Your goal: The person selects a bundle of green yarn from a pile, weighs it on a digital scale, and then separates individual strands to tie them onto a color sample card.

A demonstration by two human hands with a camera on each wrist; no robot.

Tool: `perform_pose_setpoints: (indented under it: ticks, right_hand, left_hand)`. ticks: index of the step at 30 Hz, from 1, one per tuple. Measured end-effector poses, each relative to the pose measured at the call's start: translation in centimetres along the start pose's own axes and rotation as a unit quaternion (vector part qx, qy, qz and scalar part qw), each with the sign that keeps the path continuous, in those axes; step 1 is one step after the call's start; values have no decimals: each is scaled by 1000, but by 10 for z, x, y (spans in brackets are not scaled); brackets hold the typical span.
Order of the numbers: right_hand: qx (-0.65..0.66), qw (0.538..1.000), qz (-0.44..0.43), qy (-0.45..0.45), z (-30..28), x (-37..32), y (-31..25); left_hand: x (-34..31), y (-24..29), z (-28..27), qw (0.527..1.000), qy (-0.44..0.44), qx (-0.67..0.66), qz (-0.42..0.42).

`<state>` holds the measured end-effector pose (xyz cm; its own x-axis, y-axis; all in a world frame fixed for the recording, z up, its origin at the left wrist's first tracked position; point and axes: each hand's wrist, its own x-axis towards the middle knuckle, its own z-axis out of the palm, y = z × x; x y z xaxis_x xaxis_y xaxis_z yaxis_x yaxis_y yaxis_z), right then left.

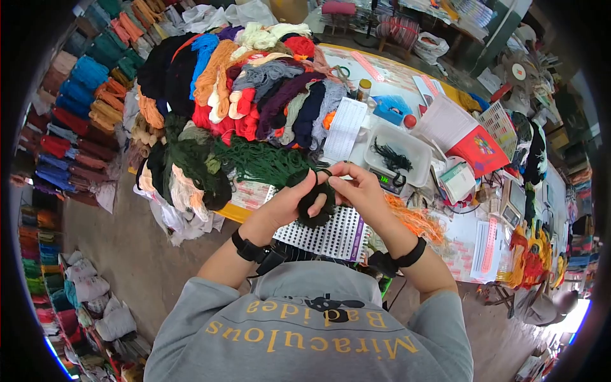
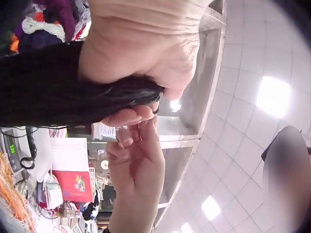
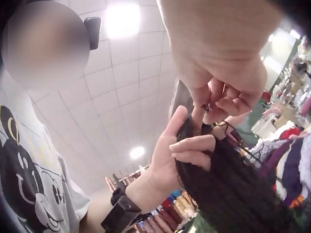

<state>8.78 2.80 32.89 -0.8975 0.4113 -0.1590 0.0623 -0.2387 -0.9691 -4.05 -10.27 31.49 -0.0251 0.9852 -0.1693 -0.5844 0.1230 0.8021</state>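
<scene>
A hank of black yarn point(image 1: 316, 213) hangs from my left hand point(image 1: 286, 205) in front of my body. In the left wrist view, the hank point(image 2: 43, 90) stretches sideways out of the curled fingers. The right wrist view shows the left thumb upright, with fingers wrapped across the bunched yarn point(image 3: 228, 184). My right hand point(image 1: 363, 191) meets the left at the top of the hank. Its thumb and fingertips pinch a thin dark strand there. Below both hands lies a white sheet with rows of black dots point(image 1: 334, 239), partly hidden by the yarn.
Dark green yarn point(image 1: 261, 159) spreads just beyond my hands, beside a tall heap of coloured hanks point(image 1: 242, 83). To the right are a clear plastic tub point(image 1: 414, 156), a digital scale point(image 1: 387, 182), orange yarn point(image 1: 417, 223) and a red booklet point(image 1: 484, 153).
</scene>
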Motion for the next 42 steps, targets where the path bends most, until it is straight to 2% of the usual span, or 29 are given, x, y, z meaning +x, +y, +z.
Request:
perform_pose_setpoints:
  ticks: [2,4,7,10,12,14,16,17,19,20,22,23,24,25,26,28,29,30,31,32,33,34,35,36,37,38,40,41,42]
  right_hand:
    - [30,999,11,-17,-3,-2,1]
    - [-10,998,27,-49,-12,-1,17]
    - [-6,999,1,-54,-12,-8,21]
    - [7,999,-17,-37,-9,-16,18]
    - [26,999,-41,-24,-9,-19,21]
    - [46,997,-64,-12,-8,-21,24]
    - [57,987,-145,30,-8,-21,26]
    - [58,987,-145,32,-8,-24,25]
    - [137,989,-59,-10,-11,-30,21]
    - [138,989,-58,-8,-15,-32,23]
    - [85,989,70,-99,-22,-34,27]
    - [7,987,133,-85,-18,-37,18]
    - [9,987,135,-82,-21,-37,23]
    - [-122,987,77,-65,-27,-37,36]
    - [-249,967,18,-46,-34,-34,51]
    - [-317,947,8,40,-67,-21,92]
    - [-341,936,8,80,-91,-14,115]
    - [-406,907,2,112,-123,-5,145]
    - [-467,872,-4,143,-154,3,174]
    - [-473,860,65,177,-178,5,192]
    - [-477,843,134,210,-197,7,207]
    - [-475,844,138,208,-215,8,222]
    - [-496,824,148,228,-231,9,237]
    - [-518,804,158,248,-238,12,245]
    - [-516,805,161,245,-244,15,254]
    - [-519,802,164,245,-246,20,259]
    - [-520,802,168,241,-252,31,273]
    - [-515,801,189,241,-257,37,282]
    - [-510,799,209,240,-261,44,293]
  left_hand:
    - [0,-2,2,999,-16,29,19]
    - [0,-3,1,999,-31,29,29]
    - [2,-8,-8,999,-31,-24,37]
    - [6,-6,-8,992,31,-78,93]
    - [8,-2,2,973,173,-121,98]
    - [12,-6,1,970,182,-118,108]
    - [14,-5,7,959,200,-173,104]
    - [15,-7,7,959,200,-173,102]
    - [16,-10,5,960,176,-187,110]
    - [17,-10,3,960,176,-187,108]
    - [17,-6,-3,969,134,-191,79]
    - [17,-4,-3,969,134,-192,77]
    - [16,0,-1,983,158,-70,58]
    - [15,3,-1,982,180,54,39]
    - [16,0,-8,982,180,53,36]
    - [16,-8,-27,950,125,278,-69]
    - [11,-2,-36,907,121,345,-207]
    - [6,1,-43,907,121,344,-210]
    - [1,3,-48,911,119,298,-260]
    - [-4,6,-55,910,116,251,-308]
    - [-10,13,-64,929,57,178,-321]
    - [-16,13,-73,927,58,177,-324]
    - [-23,10,-81,966,16,10,-257]
    - [-29,6,-88,971,-24,-157,-179]
    - [-35,1,-94,957,-64,-259,-110]
    - [-37,2,-88,957,-61,-260,-112]
    - [-36,8,-71,923,-71,-376,39]
    - [-33,0,-79,913,-120,-387,51]
    - [-31,-2,-78,913,-116,-387,52]
